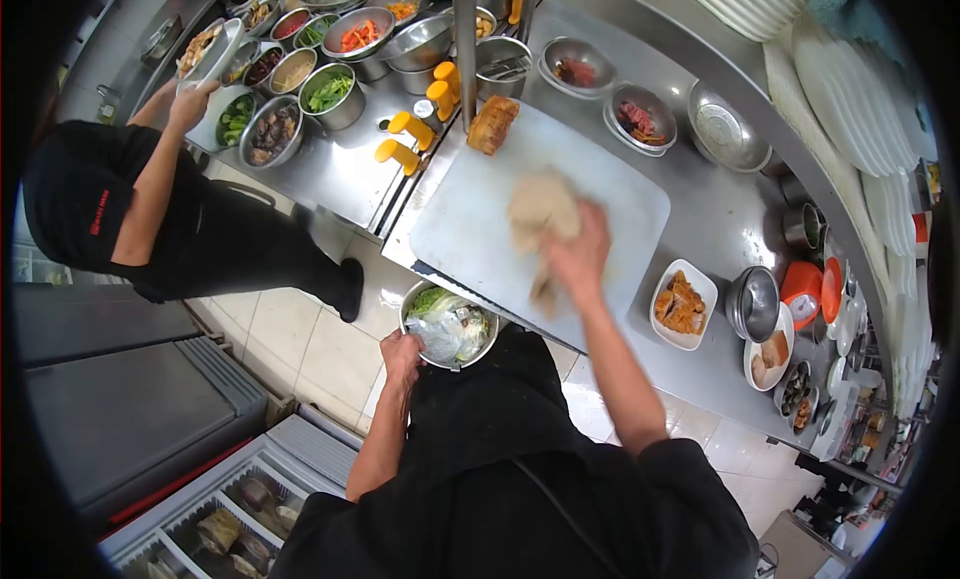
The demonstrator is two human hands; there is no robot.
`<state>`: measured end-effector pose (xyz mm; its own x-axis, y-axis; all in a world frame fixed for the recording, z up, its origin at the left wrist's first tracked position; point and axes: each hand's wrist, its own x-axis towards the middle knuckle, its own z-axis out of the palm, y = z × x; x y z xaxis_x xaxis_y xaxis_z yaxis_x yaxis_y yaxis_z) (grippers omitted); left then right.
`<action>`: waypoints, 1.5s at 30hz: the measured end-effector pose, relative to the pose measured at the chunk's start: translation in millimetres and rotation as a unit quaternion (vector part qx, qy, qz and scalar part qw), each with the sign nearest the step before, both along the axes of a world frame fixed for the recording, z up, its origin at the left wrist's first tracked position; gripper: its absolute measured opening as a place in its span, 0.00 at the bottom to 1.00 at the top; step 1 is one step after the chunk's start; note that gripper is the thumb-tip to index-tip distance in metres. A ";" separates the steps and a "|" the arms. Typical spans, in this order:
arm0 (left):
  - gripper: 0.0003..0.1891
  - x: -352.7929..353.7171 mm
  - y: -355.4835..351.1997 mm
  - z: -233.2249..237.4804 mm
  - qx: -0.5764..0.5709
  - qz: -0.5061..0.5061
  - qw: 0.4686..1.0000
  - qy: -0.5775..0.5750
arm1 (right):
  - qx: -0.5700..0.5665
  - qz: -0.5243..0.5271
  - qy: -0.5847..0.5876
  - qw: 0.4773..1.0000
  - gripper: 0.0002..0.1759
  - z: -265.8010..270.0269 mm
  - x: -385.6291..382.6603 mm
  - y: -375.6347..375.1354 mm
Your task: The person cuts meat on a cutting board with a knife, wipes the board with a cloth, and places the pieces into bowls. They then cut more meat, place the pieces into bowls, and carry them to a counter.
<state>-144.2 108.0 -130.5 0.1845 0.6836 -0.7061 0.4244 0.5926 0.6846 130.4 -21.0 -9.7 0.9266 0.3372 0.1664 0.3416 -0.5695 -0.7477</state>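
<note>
My left hand (400,357) grips the rim of a round metal bowl (489,349) at the counter's front edge. Inside the bowl lie green leaves (432,300) and crumpled clear plastic (448,331). My right hand (582,254) is closed on a beige cloth (540,209), pressed against a white cutting board (455,224). Both the cloth and this hand are blurred by motion. A browned block of roasted meat (493,126) sits at the board's far left corner, apart from my hands.
A co-worker (130,209) stands at left holding a plate (212,54). Bowls of cut vegetables (330,91) and orange-topped shakers (410,129) line the back left. Right of the board are a white dish of meat pieces (680,307), metal bowls (755,304) and an orange scale (801,292).
</note>
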 end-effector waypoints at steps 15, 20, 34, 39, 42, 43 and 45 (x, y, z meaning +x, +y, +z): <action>0.10 -45.7 60.8 63.5 0.025 0.010 0.999 0.033 | -0.078 0.352 0.152 0.920 0.29 -50.3 -112.5 67.6; 0.15 -69.7 110.5 93.7 0.024 -0.015 0.998 -0.049 | 0.125 0.304 0.256 0.909 0.26 -11.6 -129.8 89.2; 0.05 47.9 282.7 47.1 -0.033 -0.023 0.965 -0.260 | 0.186 -0.469 0.197 0.841 0.27 66.6 -83.9 -265.4; 0.05 86.7 288.6 47.9 -0.014 -0.057 0.958 -0.282 | -0.064 -0.553 0.077 0.827 0.28 -22.4 -38.2 -363.7; 0.01 91.9 268.8 65.3 -0.017 -0.031 0.943 -0.330 | -0.147 -0.488 -0.111 0.853 0.31 -116.2 -14.7 -416.8; 0.07 83.3 278.1 52.1 -0.034 -0.049 0.932 -0.359 | -0.298 -0.545 -0.141 0.771 0.27 -106.6 -15.5 -401.1; 0.15 76.1 250.3 70.0 -0.031 -0.013 0.949 -0.312 | -0.436 -0.564 -0.170 0.680 0.24 -57.0 -18.1 -360.8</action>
